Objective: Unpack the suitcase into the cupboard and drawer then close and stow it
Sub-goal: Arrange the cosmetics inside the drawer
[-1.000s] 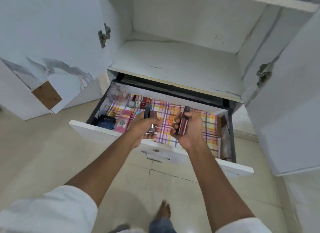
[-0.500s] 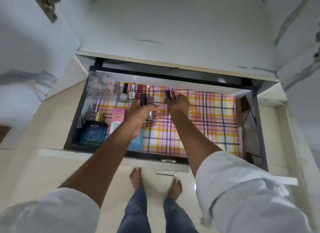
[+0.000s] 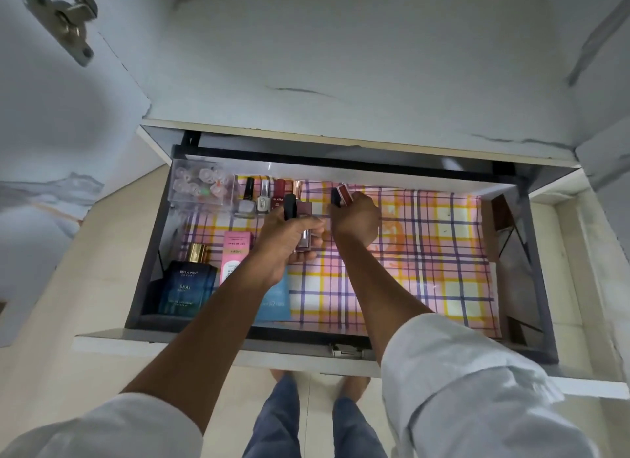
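Observation:
The open drawer (image 3: 518, 341) has a pink and yellow plaid liner (image 3: 426, 253). My left hand (image 3: 289, 236) grips a few small cosmetic tubes (image 3: 302, 218), one black-capped and one dark red, above the drawer's middle left. My right hand (image 3: 356, 218) pinches a dark red lipstick tube (image 3: 342, 195) near the drawer's back wall, just right of a row of nail polish bottles (image 3: 262, 198). The suitcase is out of view.
A clear plastic box (image 3: 201, 188) sits in the back left corner. A blue perfume bottle (image 3: 187, 287), a pink carton (image 3: 235, 259) and a blue packet (image 3: 276, 300) lie at the front left. The cupboard shelf (image 3: 341, 65) spans above, with door hinge (image 3: 64, 17) at left.
I have leaned over the drawer. My right hand carried the red tube from the front toward the drawer's back wall. The left hand holds its tubes about where it was.

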